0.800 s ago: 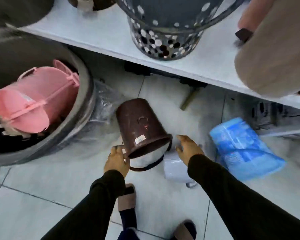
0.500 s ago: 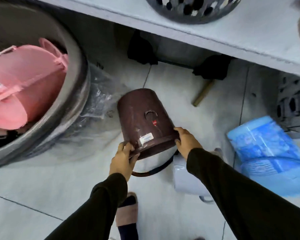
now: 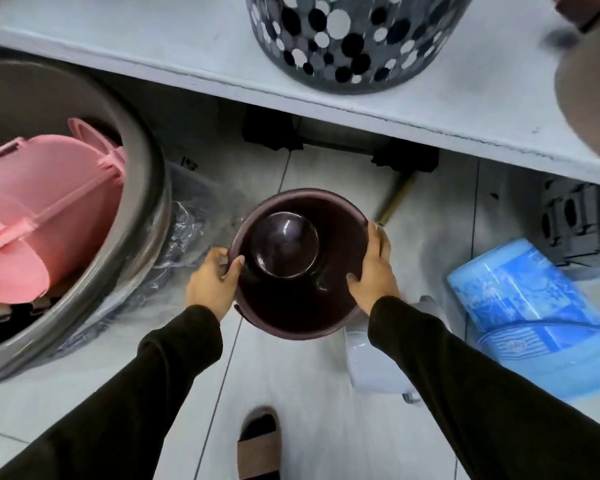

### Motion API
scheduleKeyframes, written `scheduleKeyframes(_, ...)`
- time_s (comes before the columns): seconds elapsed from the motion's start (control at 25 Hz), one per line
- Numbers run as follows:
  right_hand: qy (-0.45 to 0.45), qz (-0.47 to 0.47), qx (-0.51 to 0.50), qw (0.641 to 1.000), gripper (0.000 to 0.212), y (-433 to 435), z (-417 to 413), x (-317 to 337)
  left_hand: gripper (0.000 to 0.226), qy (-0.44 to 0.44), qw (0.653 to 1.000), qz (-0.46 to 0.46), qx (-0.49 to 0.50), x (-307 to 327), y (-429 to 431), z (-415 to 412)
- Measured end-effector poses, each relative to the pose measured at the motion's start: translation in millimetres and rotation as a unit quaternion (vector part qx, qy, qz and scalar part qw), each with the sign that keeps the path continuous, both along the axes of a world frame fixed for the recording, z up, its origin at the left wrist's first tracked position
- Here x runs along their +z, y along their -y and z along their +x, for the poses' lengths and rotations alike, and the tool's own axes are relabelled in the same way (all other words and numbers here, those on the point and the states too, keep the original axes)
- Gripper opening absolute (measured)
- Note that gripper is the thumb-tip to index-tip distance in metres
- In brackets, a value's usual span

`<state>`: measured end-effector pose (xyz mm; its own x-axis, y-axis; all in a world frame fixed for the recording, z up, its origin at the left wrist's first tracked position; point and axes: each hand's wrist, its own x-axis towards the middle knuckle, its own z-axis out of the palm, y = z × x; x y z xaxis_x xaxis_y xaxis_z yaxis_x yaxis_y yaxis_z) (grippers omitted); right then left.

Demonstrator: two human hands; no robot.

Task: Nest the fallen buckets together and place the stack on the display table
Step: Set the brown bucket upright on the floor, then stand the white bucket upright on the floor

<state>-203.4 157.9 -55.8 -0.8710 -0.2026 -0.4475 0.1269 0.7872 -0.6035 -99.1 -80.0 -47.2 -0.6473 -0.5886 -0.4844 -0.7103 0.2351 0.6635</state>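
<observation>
A dark brown bucket is held upright above the tiled floor, its mouth facing me so I see down to its glossy bottom. My left hand grips its left rim with the thumb inside. My right hand holds the right rim, thumb over the edge. A white bucket lies on the floor just right of it, partly under my right sleeve. The white display table runs across the top of the view.
A spotted grey basket stands on the table. At left a large grey tub holds a pink bucket, with clear plastic wrap beside it. A blue package lies at right. My sandalled foot is below.
The brown bucket lay tipped with its bottom towards the table; both hands took its rim and turned it upright, mouth up. The view has moved closer.
</observation>
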Motion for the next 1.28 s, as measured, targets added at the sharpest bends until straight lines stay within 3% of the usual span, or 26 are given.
scheduleKeyframes(0.16,0.014,0.002,0.014,1.0,0.088,1.8,15.8,-2.3,0.041,0.028,0.974,0.16,0.158,-9.2,-2.8,-13.2)
scheduleKeyframes(0.32,-0.003,0.047,0.057,0.997,0.083,1.7,20.2,-10.7,0.053,0.066,0.969,0.18,0.153,-15.4,-8.8,-10.2)
scheduleKeyframes(0.4,-0.004,0.005,0.045,0.999,0.081,-8.7,18.5,-10.9,0.054,0.096,0.982,0.125,0.107,-16.6,-7.6,-10.4)
scheduleKeyframes(0.52,-0.011,-0.012,-0.008,1.0,0.083,-43.7,16.4,-5.6,0.059,0.105,0.987,-0.115,-0.048,-1.5,-20.6,-9.2)
scheduleKeyframes(0.64,-0.014,0.096,-0.045,0.994,0.087,-92.9,20.9,0.1,0.063,-0.011,0.924,-0.299,-0.239,21.4,-62.1,-21.5)
scheduleKeyframes(0.68,-0.001,0.136,-0.059,0.989,0.088,-112.3,22.6,0.4,0.062,-0.049,0.899,-0.307,-0.308,28.7,-83.6,-31.5)
scheduleKeyframes(0.8,0.083,0.215,-0.081,0.97,0.086,-166.9,30.2,-18.7,0.061,-0.104,0.841,-0.215,-0.485,21.1,-158.2,-65.8)
scheduleKeyframes(0.96,0.193,0.15,-0.083,0.966,0.066,-201.7,52.3,-65.2,0.069,-0.06,0.706,-0.21,-0.673,-25.6,-253.9,-89.3)
scheduleKeyframes(1.12,0.082,0.136,-0.093,0.983,0.037,-213.5,70.8,-80.9,0.072,-0.025,0.684,-0.212,-0.697,-46.1,-295.7,-90.2)
scheduleKeyframes(1.2,0.01,0.037,-0.05,0.998,0.023,-222.6,86.6,-68.3,0.064,-0.034,0.626,-0.265,-0.733,-38.4,-292.4,-85.1)
scheduleKeyframes(1.28,-0.023,0.013,0.032,0.999,0.018,-234.8,105.4,-50.7,0.052,-0.051,0.581,-0.306,-0.752,-26.1,-282.2,-70.3)
